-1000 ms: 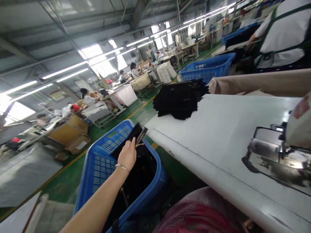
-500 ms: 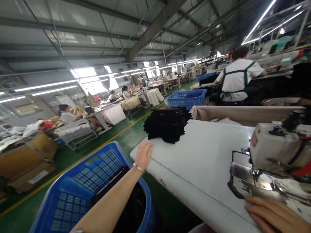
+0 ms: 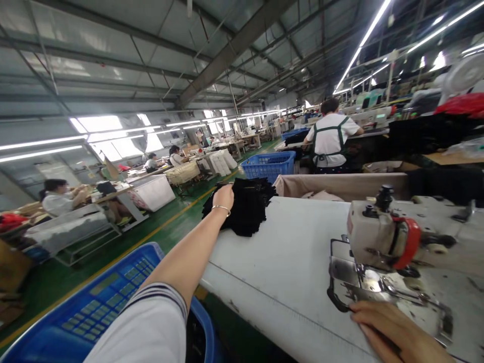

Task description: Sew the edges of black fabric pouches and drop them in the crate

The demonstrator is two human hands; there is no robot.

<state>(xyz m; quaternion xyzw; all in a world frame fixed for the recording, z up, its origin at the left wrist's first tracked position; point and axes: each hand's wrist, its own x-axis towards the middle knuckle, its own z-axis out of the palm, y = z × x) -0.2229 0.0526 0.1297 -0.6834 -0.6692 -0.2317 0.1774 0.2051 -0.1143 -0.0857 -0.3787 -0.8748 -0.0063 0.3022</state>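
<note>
My left hand (image 3: 224,196) reaches out to a stack of black fabric pieces (image 3: 249,212) at the table's far left corner. Its fingers are curled over the near edge of the stack and closed on the top fabric; the fingertips are partly hidden. My right hand (image 3: 393,325) lies low on the white tabletop (image 3: 287,247), fingers stretched out and holding nothing. Its fingertips are beside the black-edged metal plate (image 3: 340,272) at the front of the sewing machine (image 3: 372,234).
A blue plastic basket (image 3: 102,297) with dark contents stands on the floor to my left. Behind the table are a cloth-lined bin (image 3: 340,186) and another blue basket (image 3: 268,164). A co-worker (image 3: 328,136) sits ahead, back turned. Several other people work along the left.
My left hand has moved from the table's left edge forward onto the black fabric stack. The view has turned to the right. My right hand stays beside the machine plate.
</note>
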